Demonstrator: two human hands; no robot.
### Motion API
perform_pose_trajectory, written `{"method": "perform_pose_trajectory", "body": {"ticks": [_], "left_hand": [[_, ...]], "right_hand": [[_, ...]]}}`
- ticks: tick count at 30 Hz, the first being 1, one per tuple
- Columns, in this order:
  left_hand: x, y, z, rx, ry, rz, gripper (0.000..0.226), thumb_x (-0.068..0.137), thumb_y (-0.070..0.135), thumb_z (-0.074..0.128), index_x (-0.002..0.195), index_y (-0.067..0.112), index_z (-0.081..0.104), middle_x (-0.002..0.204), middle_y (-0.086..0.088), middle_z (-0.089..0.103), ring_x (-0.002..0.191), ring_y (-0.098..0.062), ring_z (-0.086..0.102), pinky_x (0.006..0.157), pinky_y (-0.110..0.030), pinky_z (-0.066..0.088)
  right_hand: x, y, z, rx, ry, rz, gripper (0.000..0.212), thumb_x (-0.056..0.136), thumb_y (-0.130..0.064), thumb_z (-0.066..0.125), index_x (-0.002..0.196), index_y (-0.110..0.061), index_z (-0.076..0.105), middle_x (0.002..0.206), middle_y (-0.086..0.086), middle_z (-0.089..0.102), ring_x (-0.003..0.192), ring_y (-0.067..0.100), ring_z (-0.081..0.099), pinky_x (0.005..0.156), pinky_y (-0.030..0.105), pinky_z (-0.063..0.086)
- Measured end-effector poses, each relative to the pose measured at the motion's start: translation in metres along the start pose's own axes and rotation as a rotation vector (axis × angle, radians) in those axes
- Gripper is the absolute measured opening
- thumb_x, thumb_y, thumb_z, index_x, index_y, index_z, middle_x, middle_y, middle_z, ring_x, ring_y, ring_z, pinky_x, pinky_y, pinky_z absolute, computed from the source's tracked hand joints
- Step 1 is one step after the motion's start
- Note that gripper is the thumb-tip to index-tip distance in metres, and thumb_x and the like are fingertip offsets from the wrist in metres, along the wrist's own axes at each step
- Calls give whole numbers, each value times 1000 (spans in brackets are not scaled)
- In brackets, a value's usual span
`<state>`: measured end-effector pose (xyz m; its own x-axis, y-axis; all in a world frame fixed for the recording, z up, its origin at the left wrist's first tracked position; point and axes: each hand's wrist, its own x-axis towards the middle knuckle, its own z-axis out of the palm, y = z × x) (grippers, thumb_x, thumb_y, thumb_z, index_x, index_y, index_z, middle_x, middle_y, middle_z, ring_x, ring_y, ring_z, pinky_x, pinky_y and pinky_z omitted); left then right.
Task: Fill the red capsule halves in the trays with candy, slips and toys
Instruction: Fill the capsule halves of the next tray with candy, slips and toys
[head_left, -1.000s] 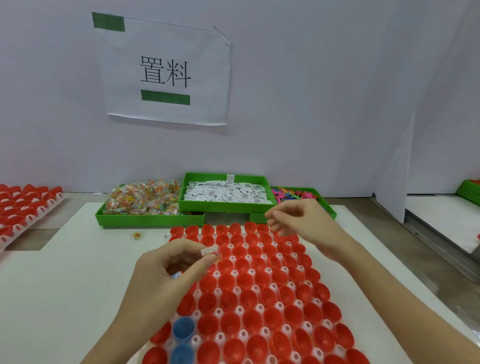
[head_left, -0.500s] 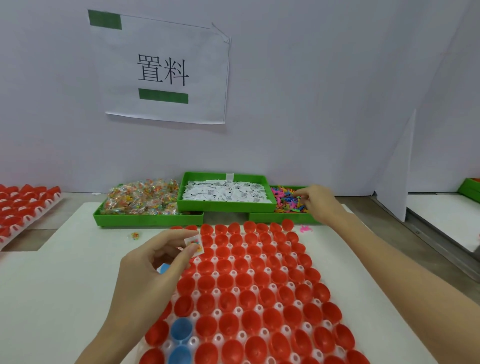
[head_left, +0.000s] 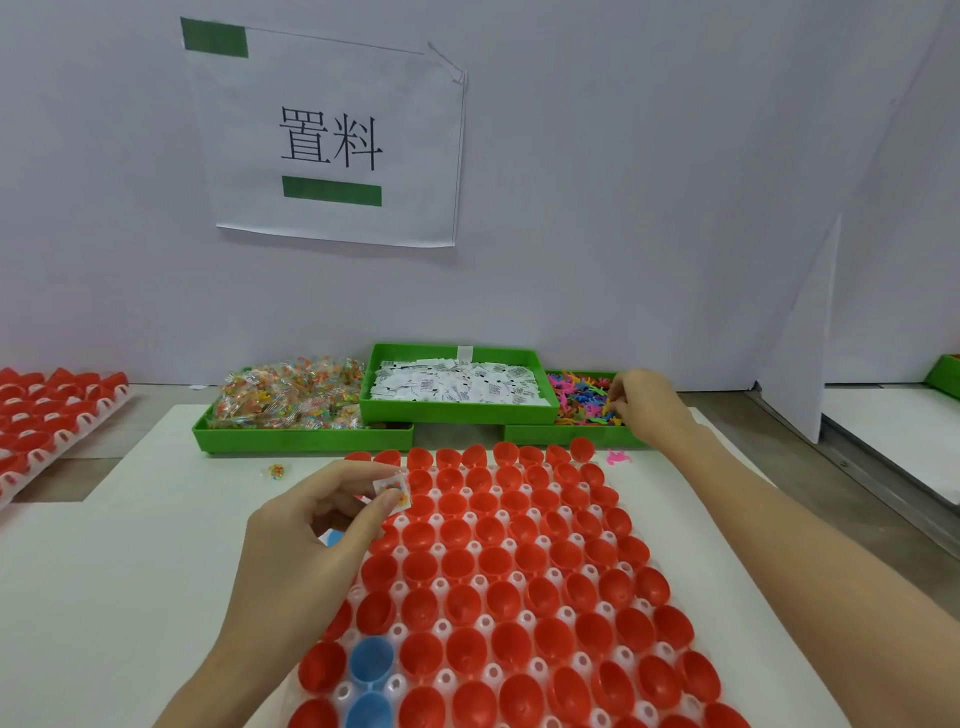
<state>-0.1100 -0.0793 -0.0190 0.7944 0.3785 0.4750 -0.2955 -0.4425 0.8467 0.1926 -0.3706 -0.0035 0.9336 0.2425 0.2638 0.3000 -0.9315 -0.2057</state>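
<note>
A white tray (head_left: 442, 627) full of red capsule halves (head_left: 498, 566) lies before me; the halves in view look hollow. My left hand (head_left: 311, 530) hovers over the tray's left edge and pinches a small clear candy packet (head_left: 393, 488) between thumb and forefinger. My right hand (head_left: 647, 402) reaches into the green bin of small coloured toys (head_left: 582, 397) at the back right, fingers curled among the toys; whether it holds one is hidden. A green bin of wrapped candy (head_left: 291, 397) and a green bin of white paper slips (head_left: 457, 387) stand behind the tray.
Two blue capsule halves (head_left: 370, 662) sit at the tray's near left. A loose candy (head_left: 276, 471) and a pink toy (head_left: 618, 458) lie on the white board. Another tray of red halves (head_left: 47, 415) is far left. A white wall with a paper sign (head_left: 332, 140) stands behind.
My right hand moved from above the tray back and right into the toy bin. My left hand stayed over the left edge, turning the packet it pinches.
</note>
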Motion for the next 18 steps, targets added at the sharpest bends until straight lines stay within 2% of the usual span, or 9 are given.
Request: {"method": "perform_pose_trajectory", "body": {"ticks": [5, 8, 12, 15, 18], "left_hand": [[1, -1, 1, -13, -1, 0, 15, 78, 36, 75, 93, 37, 78, 82, 6, 76, 72, -16, 71, 70, -29, 58], [1, 0, 0, -7, -5, 8, 15, 79, 34, 76, 93, 38, 78, 84, 7, 77, 74, -16, 71, 71, -28, 59], [4, 2, -3, 0, -21, 25, 20, 79, 30, 78, 94, 43, 79, 87, 10, 78, 78, -14, 72, 71, -18, 57], [6, 3, -6, -20, -43, 25, 26, 79, 23, 80, 94, 44, 80, 86, 9, 79, 79, -14, 73, 73, -14, 56], [9, 4, -10, 1, -36, 17, 27, 76, 29, 82, 99, 43, 80, 82, 8, 77, 78, -11, 72, 74, -13, 56]], "right_hand": [[-4, -4, 3, 47, 32, 19, 17, 95, -22, 71, 103, -7, 72, 95, 12, 73, 84, 26, 67, 82, 45, 58], [-6, -4, 7, 153, 78, 77, 14, 95, -18, 71, 103, -7, 74, 98, 11, 74, 84, 22, 65, 81, 38, 57], [-9, -7, 1, 381, 186, 150, 14, 96, -15, 68, 102, -5, 77, 101, 10, 76, 89, 20, 66, 83, 32, 51], [-17, -16, -14, 472, 251, 137, 15, 95, -17, 70, 101, -5, 76, 98, 10, 76, 85, 17, 65, 81, 28, 49], [-32, -35, -27, 620, 272, 93, 16, 95, -18, 70, 104, -6, 75, 94, 7, 77, 84, 16, 70, 80, 28, 53]]}}
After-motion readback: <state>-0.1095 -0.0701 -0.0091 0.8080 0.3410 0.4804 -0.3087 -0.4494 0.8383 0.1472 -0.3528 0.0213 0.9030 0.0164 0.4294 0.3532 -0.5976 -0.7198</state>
